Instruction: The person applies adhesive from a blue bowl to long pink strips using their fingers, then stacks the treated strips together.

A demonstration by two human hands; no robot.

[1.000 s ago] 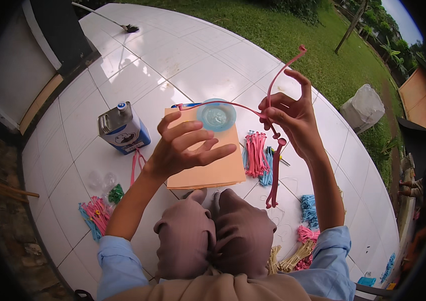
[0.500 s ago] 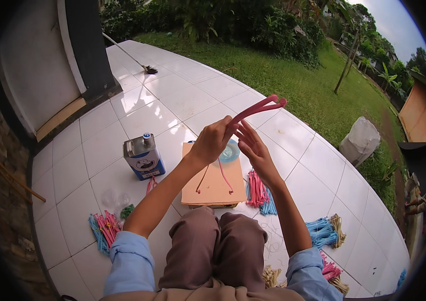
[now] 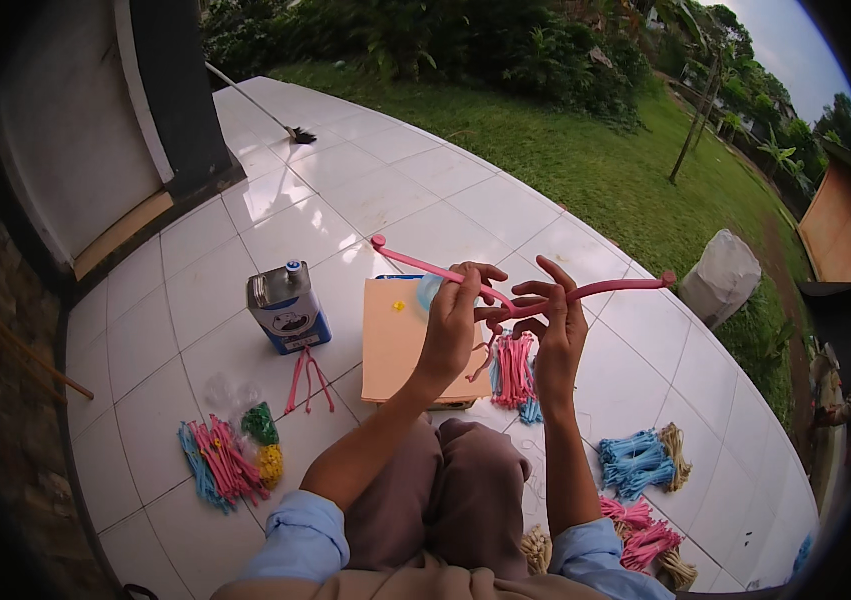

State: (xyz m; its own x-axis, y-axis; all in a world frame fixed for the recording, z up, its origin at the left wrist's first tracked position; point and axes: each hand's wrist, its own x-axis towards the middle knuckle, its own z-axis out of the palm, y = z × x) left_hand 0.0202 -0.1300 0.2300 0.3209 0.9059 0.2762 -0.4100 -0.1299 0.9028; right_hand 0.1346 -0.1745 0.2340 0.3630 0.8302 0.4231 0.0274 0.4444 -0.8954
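Note:
In front of me, above the right side of a tan board, both hands hold a pink flip-flop strap. Its two arms are spread to left and right, each with a knobbed end, and a thinner piece dangles below the middle. My left hand pinches the left arm near the join. The right arm runs through the fingers of my right hand, some of them raised. A small yellow piece lies on the board. Behind my left hand, a light-blue dish is partly hidden.
Left of the board stands a blue and silver tin, a pink strap before it. Pink and blue straps lie beside bags of green and yellow pieces. More bundles lie right. A white sack stands farther off.
The strap's arms were together, pointing up and right; now they are spread apart. My hands have come lower, side by side, and the yellow piece on the board is uncovered.

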